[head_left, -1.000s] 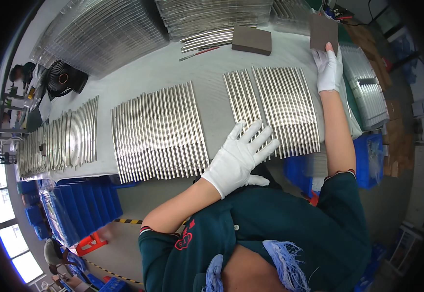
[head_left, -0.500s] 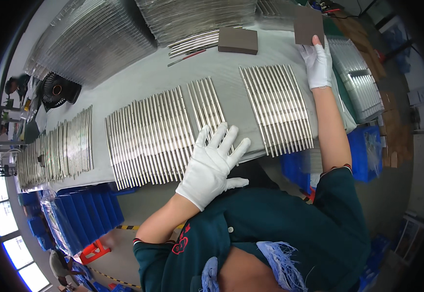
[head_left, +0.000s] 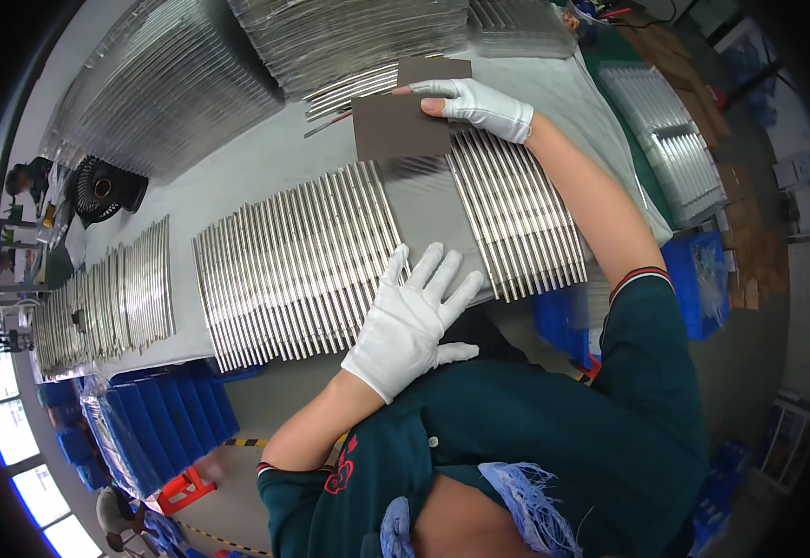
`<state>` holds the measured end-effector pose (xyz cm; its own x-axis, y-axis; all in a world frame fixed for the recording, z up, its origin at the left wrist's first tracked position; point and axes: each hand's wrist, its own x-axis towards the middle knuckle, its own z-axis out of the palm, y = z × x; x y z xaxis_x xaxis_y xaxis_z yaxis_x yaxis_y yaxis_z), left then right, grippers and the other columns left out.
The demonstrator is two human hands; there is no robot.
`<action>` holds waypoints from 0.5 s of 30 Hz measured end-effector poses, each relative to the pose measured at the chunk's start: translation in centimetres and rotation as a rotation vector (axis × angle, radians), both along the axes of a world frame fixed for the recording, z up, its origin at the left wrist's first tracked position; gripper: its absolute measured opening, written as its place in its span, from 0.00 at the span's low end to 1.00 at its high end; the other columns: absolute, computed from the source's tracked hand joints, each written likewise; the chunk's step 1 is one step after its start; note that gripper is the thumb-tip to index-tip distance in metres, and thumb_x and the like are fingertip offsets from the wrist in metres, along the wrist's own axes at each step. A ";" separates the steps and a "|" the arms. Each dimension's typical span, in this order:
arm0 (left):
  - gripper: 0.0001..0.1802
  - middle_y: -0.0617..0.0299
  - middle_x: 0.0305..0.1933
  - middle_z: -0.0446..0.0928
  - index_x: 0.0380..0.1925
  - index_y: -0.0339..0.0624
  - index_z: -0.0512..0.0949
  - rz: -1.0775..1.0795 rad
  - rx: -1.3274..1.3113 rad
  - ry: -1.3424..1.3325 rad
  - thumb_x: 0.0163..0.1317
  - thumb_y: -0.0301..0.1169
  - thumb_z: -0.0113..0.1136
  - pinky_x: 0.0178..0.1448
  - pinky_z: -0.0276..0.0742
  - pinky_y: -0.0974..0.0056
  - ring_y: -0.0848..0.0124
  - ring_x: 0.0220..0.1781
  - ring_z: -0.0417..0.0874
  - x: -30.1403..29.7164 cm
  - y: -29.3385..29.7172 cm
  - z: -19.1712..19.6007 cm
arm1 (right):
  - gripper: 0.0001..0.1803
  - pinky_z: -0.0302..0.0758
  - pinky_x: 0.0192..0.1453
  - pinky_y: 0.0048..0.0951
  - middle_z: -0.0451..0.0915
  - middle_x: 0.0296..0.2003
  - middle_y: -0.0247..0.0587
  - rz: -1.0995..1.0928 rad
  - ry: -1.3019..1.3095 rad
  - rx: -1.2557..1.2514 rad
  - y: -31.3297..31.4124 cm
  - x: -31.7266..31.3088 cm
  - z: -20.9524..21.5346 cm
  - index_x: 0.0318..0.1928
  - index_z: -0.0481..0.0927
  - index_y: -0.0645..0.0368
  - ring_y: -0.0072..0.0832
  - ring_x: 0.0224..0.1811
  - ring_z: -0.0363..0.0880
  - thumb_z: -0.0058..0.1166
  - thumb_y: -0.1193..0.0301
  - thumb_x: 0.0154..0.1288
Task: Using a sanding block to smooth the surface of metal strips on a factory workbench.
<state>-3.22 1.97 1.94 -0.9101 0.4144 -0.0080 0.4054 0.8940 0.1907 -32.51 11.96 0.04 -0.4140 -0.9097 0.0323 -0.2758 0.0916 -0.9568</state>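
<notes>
The right hand (head_left: 484, 105) pinches a dark block (head_left: 400, 130) between thumb and fingers at the upper centre of the frame, near the upper ends of the middle metal rods (head_left: 293, 270). The left hand (head_left: 405, 321), at lower centre, is spread beside their right edge; whether it presses, I cannot tell. Flat, light fingers should steady these rods without rolling them.

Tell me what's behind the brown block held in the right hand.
Past the brown block in the right hand, part of a second block, a thin stick and metal rods show. Whatever lies directly behind it is covered.
</notes>
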 end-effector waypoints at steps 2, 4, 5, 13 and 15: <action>0.48 0.47 0.69 0.70 0.68 0.45 0.69 -0.013 0.015 0.018 0.54 0.64 0.62 0.78 0.50 0.39 0.50 0.74 0.66 -0.3 0.2 -0.1 | 0.33 0.68 0.70 0.28 0.78 0.62 0.39 0.018 -0.170 -0.022 0.2 -0.1 0.1 0.69 0.73 0.51 0.26 0.65 0.75 0.56 0.48 0.71; 0.47 0.50 0.69 0.70 0.68 0.46 0.68 -0.064 0.052 0.034 0.55 0.63 0.62 0.78 0.50 0.38 0.51 0.74 0.66 -0.8 0.5 -0.4 | 0.33 0.69 0.70 0.28 0.79 0.62 0.38 0.040 -0.112 -0.010 0.4 -0.2 0.1 0.69 0.73 0.52 0.26 0.64 0.75 0.55 0.48 0.72; 0.46 0.51 0.69 0.70 0.68 0.47 0.68 -0.068 0.060 0.031 0.56 0.63 0.61 0.78 0.50 0.38 0.52 0.74 0.66 -1.0 0.7 -0.5 | 0.33 0.70 0.69 0.28 0.79 0.61 0.38 0.061 -0.054 0.003 0.5 -0.3 0.1 0.69 0.73 0.53 0.26 0.64 0.75 0.55 0.48 0.72; 0.47 0.49 0.72 0.66 0.70 0.49 0.65 -0.104 0.048 -0.009 0.56 0.63 0.62 0.77 0.50 0.38 0.52 0.76 0.63 -2.7 1.8 -0.4 | 0.32 0.67 0.73 0.32 0.75 0.64 0.40 -0.217 -0.213 -0.399 2.2 0.1 1.7 0.71 0.68 0.61 0.28 0.68 0.71 0.54 0.55 0.75; 0.49 0.48 0.73 0.64 0.71 0.51 0.64 -0.156 0.044 0.031 0.54 0.64 0.63 0.78 0.50 0.38 0.51 0.77 0.62 -3.6 2.6 -1.0 | 0.28 0.70 0.72 0.40 0.76 0.63 0.41 -0.427 -0.337 -0.706 3.9 -2.2 0.3 0.67 0.69 0.62 0.32 0.67 0.73 0.54 0.59 0.75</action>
<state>-6.82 4.61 0.90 -0.8343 0.5498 0.0407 0.5448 0.8108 0.2138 -34.67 15.83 0.30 -0.8017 -0.4902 0.3420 -0.0463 -0.5196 -0.8532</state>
